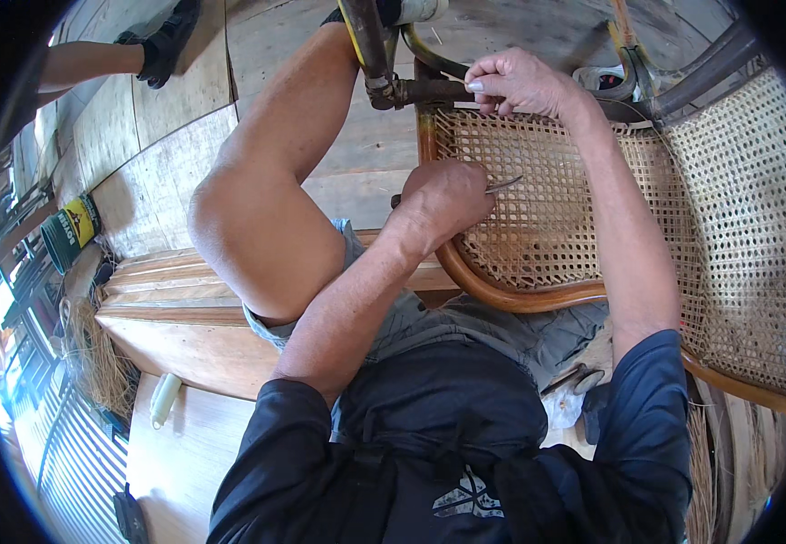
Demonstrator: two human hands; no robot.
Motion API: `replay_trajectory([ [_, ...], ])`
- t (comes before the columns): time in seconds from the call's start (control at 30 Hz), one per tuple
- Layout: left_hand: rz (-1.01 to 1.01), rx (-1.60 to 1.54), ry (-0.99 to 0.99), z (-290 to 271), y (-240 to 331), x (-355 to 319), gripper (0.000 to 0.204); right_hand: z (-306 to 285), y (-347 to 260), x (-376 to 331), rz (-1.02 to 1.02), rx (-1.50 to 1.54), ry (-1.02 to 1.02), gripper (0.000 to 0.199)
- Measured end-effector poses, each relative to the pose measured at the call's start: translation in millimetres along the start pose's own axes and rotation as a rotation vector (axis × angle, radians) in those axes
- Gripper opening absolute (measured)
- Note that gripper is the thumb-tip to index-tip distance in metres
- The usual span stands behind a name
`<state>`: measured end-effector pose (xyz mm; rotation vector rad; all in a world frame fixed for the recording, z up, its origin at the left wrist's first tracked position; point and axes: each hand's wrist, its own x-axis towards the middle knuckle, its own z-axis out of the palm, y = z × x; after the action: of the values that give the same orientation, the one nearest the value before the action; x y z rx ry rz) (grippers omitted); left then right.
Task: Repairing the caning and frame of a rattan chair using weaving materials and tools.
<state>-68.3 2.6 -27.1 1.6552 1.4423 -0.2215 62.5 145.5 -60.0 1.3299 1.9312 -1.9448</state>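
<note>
A woven cane chair seat (538, 218) in a curved wooden frame (520, 295) lies in front of me. My left hand (443, 201) is closed around a thin metal tool (504, 185) whose tip rests on the cane weave near the seat's left edge. My right hand (520, 82) grips the dark frame bar (438, 91) at the seat's far edge, fingers curled over it. A second caned panel (746, 227), the chair's back, spreads to the right.
My bare left knee (257, 208) rises to the left of the seat. Wooden floor boards (175, 118) and stacked planks (166, 299) lie left. A green can (71, 231), loose cane strands (98, 358) and another person's foot (161, 45) are at the far left.
</note>
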Motion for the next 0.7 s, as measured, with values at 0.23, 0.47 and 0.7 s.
replay_trajectory([
  [0.23, 0.006, -0.001, -0.013, -1, 1, 0, 0.032, -4, 3, 0, -0.036, 0.008, 0.009, 0.025],
  [0.47, 0.004, 0.005, -0.008, -1, 1, 0, 0.033, 8, -2, -1, -0.002, 0.006, -0.044, 0.022],
  [0.7, 0.014, 0.014, 0.001, -2, 1, 0, 0.031, 7, -5, -4, 0.013, 0.015, -0.072, 0.022],
])
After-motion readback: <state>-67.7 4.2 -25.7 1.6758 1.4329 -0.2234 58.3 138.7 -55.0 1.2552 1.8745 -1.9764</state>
